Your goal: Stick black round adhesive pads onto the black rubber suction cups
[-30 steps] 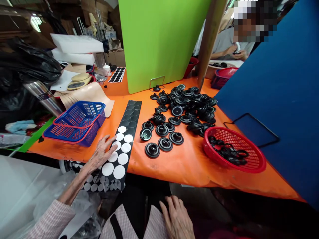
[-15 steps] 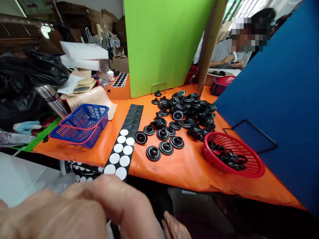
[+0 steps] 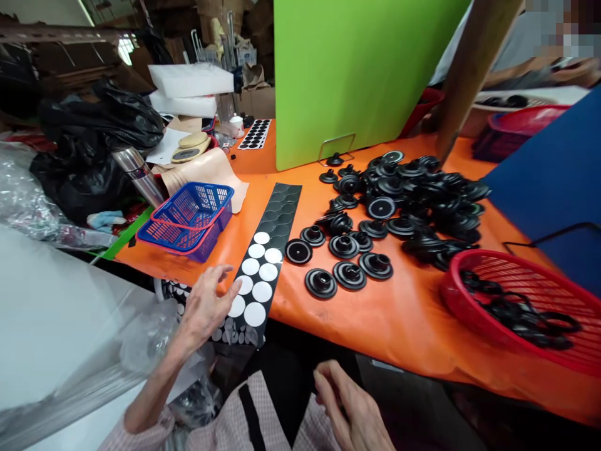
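Observation:
My left hand (image 3: 206, 307) is open, thumb and index finger apart, at the left edge of a black strip with round stickers (image 3: 270, 255). White discs cover the strip's near half, while the far half shows bare black circles. My right hand (image 3: 352, 404) hovers over my lap below the table edge, fingers curled together; whatever they hold, if anything, is hidden. Right of the strip lie several black round ridged parts with raised centres (image 3: 344, 245). One of them, a flat-side-up black disc (image 3: 298, 251), lies close to the strip. A heap of similar black parts (image 3: 413, 188) sits behind.
On the orange table (image 3: 375, 326) stand a red basket (image 3: 453, 285) holding black rings and a blue basket (image 3: 223, 219). A green panel (image 3: 357, 75) and a blue panel (image 3: 554, 169) bound the work area. A steel flask (image 3: 138, 175) leans at left. Another person sits beyond.
My left hand has gone from close before the camera to the strip's edge. My right hand has come further into view. The whole view has shifted, so the table appears further right.

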`<control>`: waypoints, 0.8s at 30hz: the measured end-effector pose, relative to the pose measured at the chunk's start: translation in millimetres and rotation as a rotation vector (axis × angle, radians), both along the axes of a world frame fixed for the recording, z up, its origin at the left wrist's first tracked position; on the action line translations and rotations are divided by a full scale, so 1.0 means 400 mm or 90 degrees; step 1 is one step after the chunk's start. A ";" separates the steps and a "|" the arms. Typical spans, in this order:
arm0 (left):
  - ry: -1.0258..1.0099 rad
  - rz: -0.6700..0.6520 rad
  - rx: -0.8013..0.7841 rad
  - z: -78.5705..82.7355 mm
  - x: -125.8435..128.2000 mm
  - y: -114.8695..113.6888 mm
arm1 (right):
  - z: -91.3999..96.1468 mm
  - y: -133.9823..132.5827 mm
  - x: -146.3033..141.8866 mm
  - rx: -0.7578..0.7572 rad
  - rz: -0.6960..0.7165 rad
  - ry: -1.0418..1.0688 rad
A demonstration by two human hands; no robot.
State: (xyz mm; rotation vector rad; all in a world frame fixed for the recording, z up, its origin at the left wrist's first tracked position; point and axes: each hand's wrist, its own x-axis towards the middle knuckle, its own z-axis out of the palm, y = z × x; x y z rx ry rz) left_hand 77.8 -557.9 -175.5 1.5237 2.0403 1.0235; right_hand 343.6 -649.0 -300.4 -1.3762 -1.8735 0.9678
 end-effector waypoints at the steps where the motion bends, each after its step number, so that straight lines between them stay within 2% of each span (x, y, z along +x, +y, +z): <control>1: 0.066 0.037 -0.018 -0.049 -0.010 0.001 | 0.020 0.035 -0.034 -0.102 -0.005 0.075; 3: 0.080 0.032 -0.058 -0.126 -0.027 -0.008 | 0.053 0.095 -0.114 -0.172 -0.001 0.143; 5: 0.016 -0.022 -0.108 -0.161 -0.041 -0.016 | 0.076 0.131 -0.197 -0.309 -0.020 0.279; 7: -0.020 -0.062 -0.152 -0.157 -0.058 -0.010 | 0.088 0.135 -0.268 -0.418 -0.051 0.404; 9: -0.038 -0.055 -0.183 -0.132 -0.079 0.015 | 0.093 0.105 -0.322 -0.474 -0.038 0.481; 11: -0.113 -0.022 -0.219 -0.103 -0.101 0.055 | 0.092 0.048 -0.358 -0.511 0.037 0.520; 13: -0.224 -0.009 -0.271 -0.083 -0.118 0.098 | 0.089 -0.015 -0.375 -0.523 0.126 0.500; 16: -0.335 -0.016 -0.329 -0.073 -0.129 0.140 | 0.093 -0.065 -0.355 -0.386 0.186 0.319; 18: -0.405 -0.020 -0.354 -0.072 -0.131 0.145 | 0.107 -0.039 -0.321 -0.286 0.172 0.216; 21: -0.497 -0.030 -0.377 -0.065 -0.129 0.130 | 0.136 0.075 -0.281 -0.165 0.090 0.147; 23: -0.543 -0.039 -0.375 -0.059 -0.122 0.117 | 0.145 0.162 -0.283 0.042 -0.020 0.114; 24: -0.572 -0.047 -0.371 -0.057 -0.118 0.112 | 0.145 0.198 -0.293 0.121 -0.035 0.097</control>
